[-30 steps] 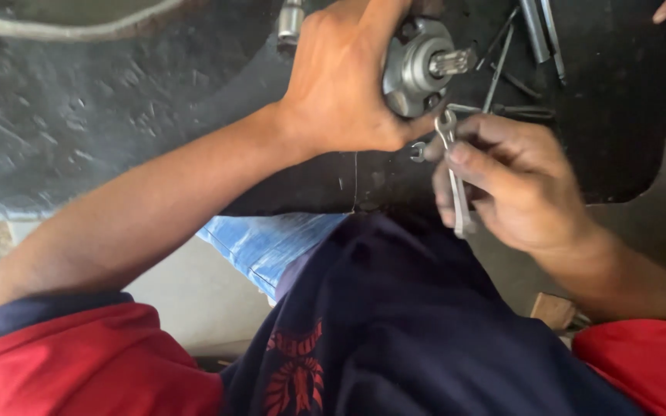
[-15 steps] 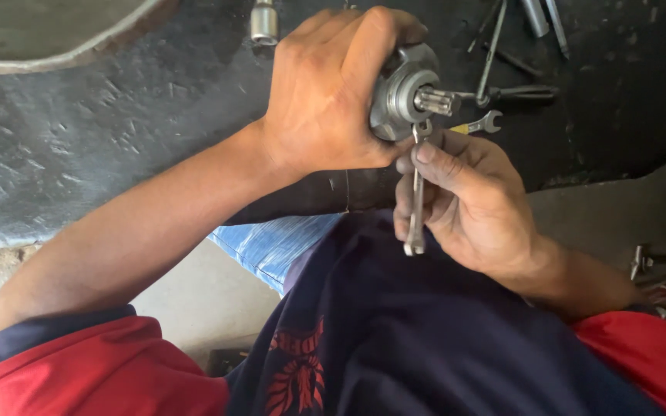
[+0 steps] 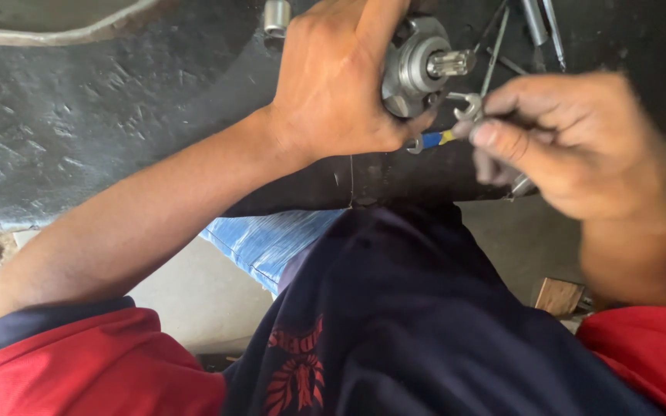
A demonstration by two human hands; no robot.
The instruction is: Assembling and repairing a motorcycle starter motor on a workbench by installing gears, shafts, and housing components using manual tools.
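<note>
Hands at the dark mat: I see the left hand clamped around a round metal hub, the right hand (blurred) pinching a small wrench beside it.

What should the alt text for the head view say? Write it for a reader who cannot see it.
The left hand grips a round grey metal part with a splined shaft over a black rubber mat, while the blurred right hand brings a small silver open-ended spanner up to it. More slim metal tools lie on the mat behind.
</note>
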